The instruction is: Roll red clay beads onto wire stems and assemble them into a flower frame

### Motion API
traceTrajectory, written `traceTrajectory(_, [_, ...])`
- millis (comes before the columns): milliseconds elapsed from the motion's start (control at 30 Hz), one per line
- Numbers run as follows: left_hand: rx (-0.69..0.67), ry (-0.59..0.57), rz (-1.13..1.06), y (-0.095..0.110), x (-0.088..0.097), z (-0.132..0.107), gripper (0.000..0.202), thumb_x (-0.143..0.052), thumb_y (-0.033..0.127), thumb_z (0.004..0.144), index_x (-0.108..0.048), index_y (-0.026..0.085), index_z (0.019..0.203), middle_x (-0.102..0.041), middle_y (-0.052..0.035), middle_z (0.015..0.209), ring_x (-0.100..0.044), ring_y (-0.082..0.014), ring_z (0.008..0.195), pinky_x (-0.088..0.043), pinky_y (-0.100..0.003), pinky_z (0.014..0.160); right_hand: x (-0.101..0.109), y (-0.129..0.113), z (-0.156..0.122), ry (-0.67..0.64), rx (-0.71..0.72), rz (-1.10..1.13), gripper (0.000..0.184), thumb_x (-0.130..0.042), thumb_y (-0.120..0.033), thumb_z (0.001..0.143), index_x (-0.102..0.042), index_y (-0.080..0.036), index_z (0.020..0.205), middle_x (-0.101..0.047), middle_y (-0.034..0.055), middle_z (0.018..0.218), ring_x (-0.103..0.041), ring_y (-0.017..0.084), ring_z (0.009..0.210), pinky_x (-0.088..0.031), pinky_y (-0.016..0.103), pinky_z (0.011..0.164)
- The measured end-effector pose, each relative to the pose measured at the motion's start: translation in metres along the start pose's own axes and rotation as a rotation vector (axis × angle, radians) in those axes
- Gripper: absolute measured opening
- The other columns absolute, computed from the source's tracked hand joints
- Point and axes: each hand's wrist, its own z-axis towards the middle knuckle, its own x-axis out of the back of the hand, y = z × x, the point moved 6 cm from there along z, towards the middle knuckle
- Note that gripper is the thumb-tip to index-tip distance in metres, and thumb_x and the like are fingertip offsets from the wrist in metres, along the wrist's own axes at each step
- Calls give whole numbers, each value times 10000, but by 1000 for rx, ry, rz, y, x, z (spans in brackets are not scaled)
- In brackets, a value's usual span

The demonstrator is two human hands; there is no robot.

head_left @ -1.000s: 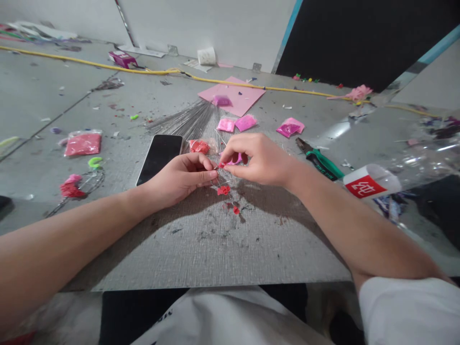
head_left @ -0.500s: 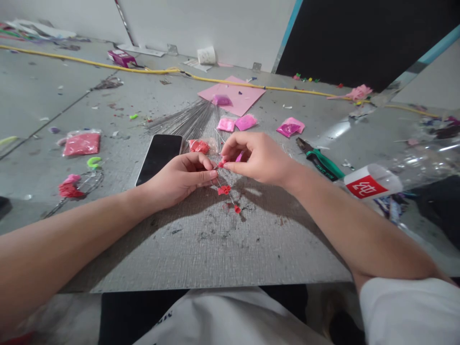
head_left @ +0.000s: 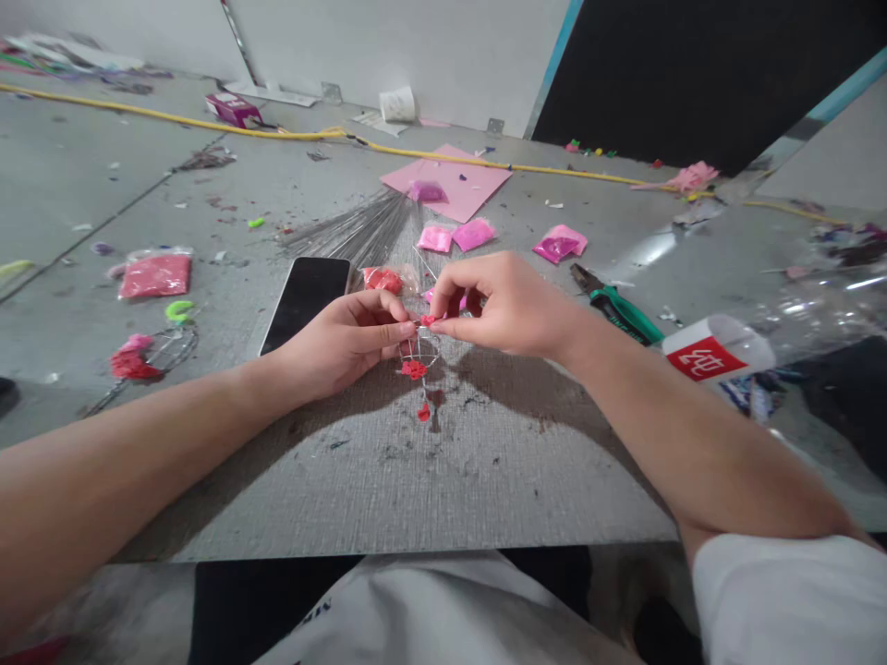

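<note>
Between my fingertips is a small wire frame (head_left: 419,349) with red clay on it. My left hand (head_left: 346,334) pinches the frame from the left with thumb and forefinger. Pressed against a bit of red clay (head_left: 428,320) at the frame's top are the thumb and forefinger of my right hand (head_left: 495,300). Lower on the frame sits a red clay flower (head_left: 414,369), and a red tip (head_left: 424,412) hangs at the bottom end. A black phone (head_left: 305,296) lies just behind my left hand. An opened packet of red clay (head_left: 383,279) is beyond my fingers.
Bundled wires (head_left: 360,231) fan out behind the phone. Pink clay packets (head_left: 474,234) lie farther back near a pink sheet (head_left: 450,185). Green-handled pliers (head_left: 620,309) and a plastic bottle (head_left: 721,349) are at right. Another wire piece with red clay (head_left: 135,360) lies left.
The wire frame has turned, so its round loop now shows and its flower and red tip have swung left. Both hands stay nearly in place, fingers still on it.
</note>
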Motion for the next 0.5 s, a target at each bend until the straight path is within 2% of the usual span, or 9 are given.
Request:
traceTrajectory(333, [15, 1, -34, 1, -3, -1, 220, -895, 108, 724, -693, 142, 803, -730, -5, 765, -690, -90, 707, -572, -178, 679, 0, 7, 0, -24, -54, 83, 65, -754, -222, 827, -743, -164, 854, -723, 31, 821, -587, 121, 717, -455, 284, 663])
traceTrajectory(500, [13, -11, -50, 1, -2, -1, 221, -903, 112, 719, -701, 140, 803, -726, 0, 753, -683, -79, 683, -572, -161, 657, 1, 10, -1, 13, -92, 146, 107, -792, -229, 808, -718, -171, 859, -703, 13, 813, -578, 110, 696, -467, 276, 647])
